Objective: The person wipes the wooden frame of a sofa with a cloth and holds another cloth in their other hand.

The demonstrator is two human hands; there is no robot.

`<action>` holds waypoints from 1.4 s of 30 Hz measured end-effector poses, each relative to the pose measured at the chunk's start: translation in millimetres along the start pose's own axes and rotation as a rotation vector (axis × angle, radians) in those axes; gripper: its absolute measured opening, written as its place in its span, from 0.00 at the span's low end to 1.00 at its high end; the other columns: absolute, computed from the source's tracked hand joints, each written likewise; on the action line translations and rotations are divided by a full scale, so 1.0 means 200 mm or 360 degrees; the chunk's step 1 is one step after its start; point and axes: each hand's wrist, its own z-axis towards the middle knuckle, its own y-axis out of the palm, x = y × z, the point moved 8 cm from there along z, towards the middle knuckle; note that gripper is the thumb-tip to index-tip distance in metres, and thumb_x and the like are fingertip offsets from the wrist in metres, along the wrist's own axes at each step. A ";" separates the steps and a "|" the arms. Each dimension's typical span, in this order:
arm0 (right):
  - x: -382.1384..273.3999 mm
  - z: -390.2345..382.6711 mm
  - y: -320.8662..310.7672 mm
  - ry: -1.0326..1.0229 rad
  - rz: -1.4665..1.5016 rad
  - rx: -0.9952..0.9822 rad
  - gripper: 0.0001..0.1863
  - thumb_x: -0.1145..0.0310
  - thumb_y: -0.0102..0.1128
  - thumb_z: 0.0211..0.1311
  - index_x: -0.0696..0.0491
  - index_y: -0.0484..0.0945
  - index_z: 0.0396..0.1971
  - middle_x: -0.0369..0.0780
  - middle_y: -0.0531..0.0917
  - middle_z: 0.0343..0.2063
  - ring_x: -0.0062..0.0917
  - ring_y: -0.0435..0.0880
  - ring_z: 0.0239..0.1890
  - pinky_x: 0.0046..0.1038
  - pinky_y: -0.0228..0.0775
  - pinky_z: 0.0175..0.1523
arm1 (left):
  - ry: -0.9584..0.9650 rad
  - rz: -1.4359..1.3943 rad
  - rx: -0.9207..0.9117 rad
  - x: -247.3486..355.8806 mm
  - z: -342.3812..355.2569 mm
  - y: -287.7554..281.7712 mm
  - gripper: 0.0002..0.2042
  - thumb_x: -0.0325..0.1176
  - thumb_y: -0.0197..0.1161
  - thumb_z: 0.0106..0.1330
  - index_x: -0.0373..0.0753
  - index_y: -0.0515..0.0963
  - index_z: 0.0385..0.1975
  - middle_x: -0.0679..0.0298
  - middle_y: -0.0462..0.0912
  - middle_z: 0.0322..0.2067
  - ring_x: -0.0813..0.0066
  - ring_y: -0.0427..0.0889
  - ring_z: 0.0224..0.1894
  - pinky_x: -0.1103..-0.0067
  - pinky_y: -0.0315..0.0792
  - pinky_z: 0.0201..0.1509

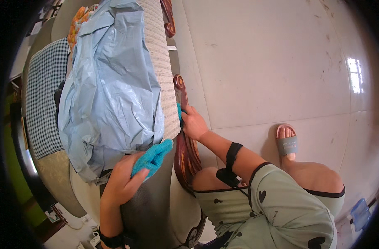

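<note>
Bunched in my left hand [124, 176] is a folded teal cloth [154, 157], its fuzzy end sticking out past my fingers beside the seat's front corner. My right hand [193, 124] is closed round another piece of teal cloth [179, 111], mostly hidden by the fingers, against the dark carved wooden trim [183, 157] of the sofa. Whether the two teal pieces belong to one cloth I cannot tell. Left of the trim runs the cream ribbed seat cover [159, 50], with a large pale blue plastic sheet or bag [114, 83] crumpled over it.
A checked cushion [47, 97] leans at the sofa's back, with an orange patterned fabric [77, 25] behind the plastic. Pale floor tiles [260, 62] spread to the right. My sandalled foot [287, 141] rests there. A blue plastic object [359, 213] stands at lower right.
</note>
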 end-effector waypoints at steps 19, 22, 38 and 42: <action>0.08 0.28 -0.14 -0.0358 -0.0201 0.0384 0.13 0.78 0.53 0.40 0.54 0.75 0.31 0.37 0.74 0.36 0.32 0.72 0.37 0.30 0.69 0.40 | -0.0013 -0.0009 -0.0057 0.01 0.00 0.01 0.18 0.30 0.54 0.53 0.30 0.70 0.44 0.51 0.75 0.39 0.55 0.72 0.41 0.71 0.63 0.49; 0.08 0.30 -0.10 -0.0363 -0.0340 0.0228 0.10 0.76 0.53 0.40 0.54 0.75 0.28 0.37 0.73 0.34 0.31 0.72 0.36 0.30 0.69 0.39 | 0.0106 -0.0010 -0.0022 0.04 0.02 0.01 0.18 0.31 0.54 0.53 0.30 0.70 0.44 0.51 0.75 0.40 0.55 0.72 0.42 0.71 0.62 0.49; 0.25 0.39 -0.01 0.0526 -0.0004 -0.0520 0.11 0.69 0.50 0.39 0.57 0.78 0.23 0.49 0.79 0.28 0.42 0.78 0.34 0.38 0.71 0.39 | -0.0048 -0.0076 0.0015 -0.02 0.00 0.02 0.15 0.32 0.52 0.59 0.29 0.69 0.42 0.52 0.74 0.33 0.62 0.73 0.36 0.75 0.65 0.44; 0.25 0.27 0.02 0.0529 0.0199 -0.0479 0.13 0.68 0.49 0.37 0.57 0.78 0.24 0.51 0.78 0.26 0.43 0.78 0.33 0.39 0.70 0.39 | -0.0013 -0.0104 0.0026 -0.07 0.00 0.03 0.14 0.32 0.52 0.60 0.29 0.69 0.42 0.54 0.74 0.33 0.65 0.73 0.35 0.76 0.65 0.43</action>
